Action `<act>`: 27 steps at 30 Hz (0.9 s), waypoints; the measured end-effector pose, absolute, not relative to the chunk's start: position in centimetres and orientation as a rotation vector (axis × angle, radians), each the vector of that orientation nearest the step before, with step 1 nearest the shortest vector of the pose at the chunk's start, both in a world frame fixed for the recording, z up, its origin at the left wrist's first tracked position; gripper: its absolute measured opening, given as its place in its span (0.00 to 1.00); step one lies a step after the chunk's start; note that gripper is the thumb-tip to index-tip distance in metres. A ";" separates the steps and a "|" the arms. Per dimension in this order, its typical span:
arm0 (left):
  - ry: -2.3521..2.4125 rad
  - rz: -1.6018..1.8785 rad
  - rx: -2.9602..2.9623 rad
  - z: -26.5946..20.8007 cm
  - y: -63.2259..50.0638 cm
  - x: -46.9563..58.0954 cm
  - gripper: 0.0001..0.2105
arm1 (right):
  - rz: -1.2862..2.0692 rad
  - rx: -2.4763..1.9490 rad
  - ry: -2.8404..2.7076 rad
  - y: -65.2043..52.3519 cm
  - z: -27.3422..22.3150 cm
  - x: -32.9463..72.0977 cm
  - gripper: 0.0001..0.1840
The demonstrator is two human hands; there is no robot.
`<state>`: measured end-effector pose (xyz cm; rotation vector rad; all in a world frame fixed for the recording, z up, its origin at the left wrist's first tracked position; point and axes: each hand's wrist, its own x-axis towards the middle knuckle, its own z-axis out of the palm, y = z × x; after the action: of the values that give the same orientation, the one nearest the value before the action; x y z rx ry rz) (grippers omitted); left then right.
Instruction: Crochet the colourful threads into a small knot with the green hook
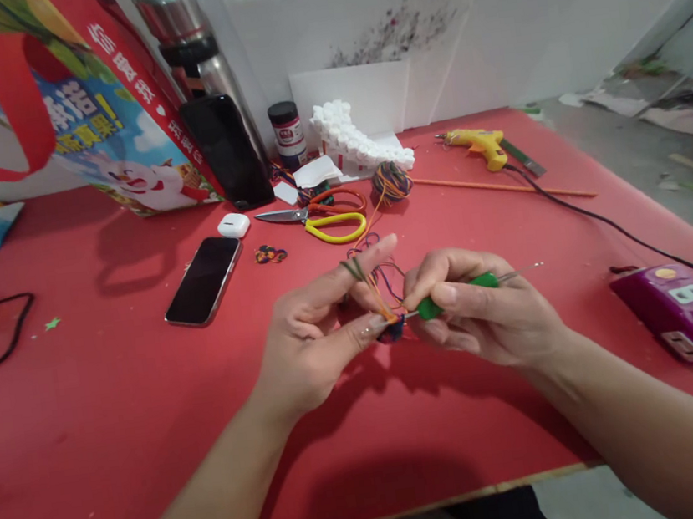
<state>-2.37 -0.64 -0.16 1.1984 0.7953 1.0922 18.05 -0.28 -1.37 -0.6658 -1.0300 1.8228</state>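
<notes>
My left hand [323,330] pinches a small multicoloured crochet piece [391,330] between thumb and fingers. Yarn is looped round its raised index finger. In my right hand [478,302] is a crochet hook [485,280] with a green handle, its metal tip reaching the piece by my left thumb. Loose yarn strands [378,260] run behind the hands toward a variegated yarn ball [391,183]. A small finished-looking bit of crochet [271,254] lies on the table to the left.
Scissors [336,227], a phone [203,281] and a white earbud case [234,225] lie beyond my left hand. A yellow glue gun [477,145] sits back right, its cord running to a purple power socket [688,314]. Behind stand a gift bag [138,163] and a steel flask [215,65].
</notes>
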 end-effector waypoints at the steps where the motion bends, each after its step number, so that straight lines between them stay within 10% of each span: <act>1: 0.819 1.134 1.193 -0.2 -0.7 -2.2 0.19 | 1.783 -0.656 -1.026 -0.4 -1.4 17.8 0.15; 27: 0.820 1.252 0.910 -0.4 -0.5 -1.7 0.20 | 1.656 -0.547 -0.958 -1.5 -2.7 16.1 0.05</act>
<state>-1.68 -0.55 -0.44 0.9099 0.8197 1.2521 16.13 -1.54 -2.69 -0.5465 -0.9581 1.6560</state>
